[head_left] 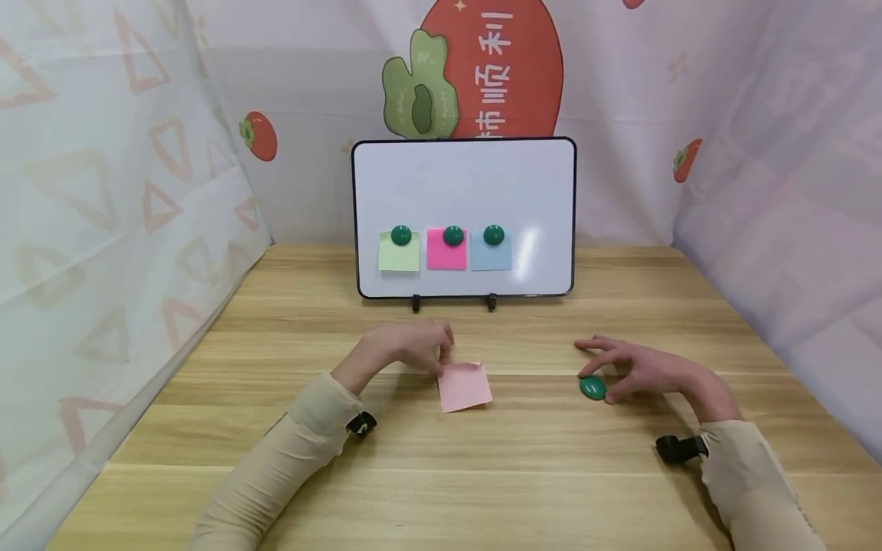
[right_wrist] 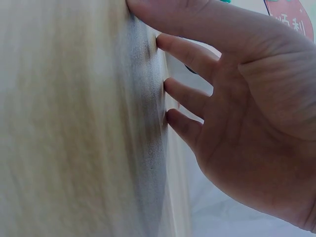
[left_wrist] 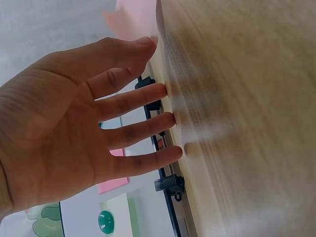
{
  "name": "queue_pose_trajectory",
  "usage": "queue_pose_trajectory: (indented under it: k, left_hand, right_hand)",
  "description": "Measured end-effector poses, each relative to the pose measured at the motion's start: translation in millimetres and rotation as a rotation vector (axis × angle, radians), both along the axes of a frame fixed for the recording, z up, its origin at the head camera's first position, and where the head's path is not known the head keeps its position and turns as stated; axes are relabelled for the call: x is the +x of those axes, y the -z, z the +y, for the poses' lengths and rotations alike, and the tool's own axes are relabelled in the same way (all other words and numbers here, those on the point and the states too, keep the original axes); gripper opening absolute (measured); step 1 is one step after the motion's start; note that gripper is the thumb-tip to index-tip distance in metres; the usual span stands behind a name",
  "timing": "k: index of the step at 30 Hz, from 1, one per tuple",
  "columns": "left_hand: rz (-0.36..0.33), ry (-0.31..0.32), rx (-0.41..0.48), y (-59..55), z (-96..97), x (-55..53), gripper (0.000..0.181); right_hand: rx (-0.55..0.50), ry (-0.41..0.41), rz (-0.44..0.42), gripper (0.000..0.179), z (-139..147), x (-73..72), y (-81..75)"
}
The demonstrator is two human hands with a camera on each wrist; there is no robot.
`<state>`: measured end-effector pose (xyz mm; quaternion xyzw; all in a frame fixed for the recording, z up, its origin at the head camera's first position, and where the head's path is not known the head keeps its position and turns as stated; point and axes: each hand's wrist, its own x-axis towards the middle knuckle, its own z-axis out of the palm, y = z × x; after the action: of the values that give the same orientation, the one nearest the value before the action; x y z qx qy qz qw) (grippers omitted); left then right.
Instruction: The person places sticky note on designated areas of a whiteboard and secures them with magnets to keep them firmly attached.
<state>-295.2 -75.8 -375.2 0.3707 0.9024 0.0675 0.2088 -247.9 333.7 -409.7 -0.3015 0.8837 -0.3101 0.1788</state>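
My left hand (head_left: 416,346) pinches the upper left corner of a pale pink sticky note (head_left: 466,389) between thumb and index finger. In the left wrist view the note (left_wrist: 137,19) rises past the thumb tip, while the other fingers of the left hand (left_wrist: 94,118) stretch toward the tabletop. At the right, my right hand (head_left: 651,369) has thumb and index finger on opposite edges of a round green magnet (head_left: 592,387) on the table. The right wrist view shows the spread fingers of the right hand (right_wrist: 237,108) close to the wood; the magnet is hidden there.
A whiteboard (head_left: 462,180) stands at the back of the wooden table (head_left: 441,490) on two black feet. Along its lower part, green magnets hold a light green note (head_left: 399,258), a bright pink note (head_left: 446,259) and a light blue note (head_left: 491,259). Printed curtains enclose the table.
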Motion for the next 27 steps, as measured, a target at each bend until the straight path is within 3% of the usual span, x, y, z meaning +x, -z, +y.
queue_pose_trajectory:
  k: [6, 15, 21, 27]
  left_hand:
    - [0.007, 0.041, 0.059, 0.6, -3.6, -5.4, 0.007]
    - [0.012, -0.017, 0.131, -4.3, -0.9, -4.9, 0.012]
    - [0.065, -0.027, 0.132, -3.5, 1.8, -4.7, 0.011]
    - [0.066, -0.037, 0.120, -1.4, 2.8, -6.0, 0.011]
  right_hand:
    - [0.026, -0.002, 0.028, 0.036, -3.9, -1.0, -3.5]
    - [0.046, 0.030, 0.015, 0.033, -4.4, 0.2, -1.7]
    - [0.038, 0.039, 0.012, 0.033, -5.4, 1.7, -1.0]
    - [0.033, 0.024, -0.007, 0.037, -7.5, 2.6, -3.3]
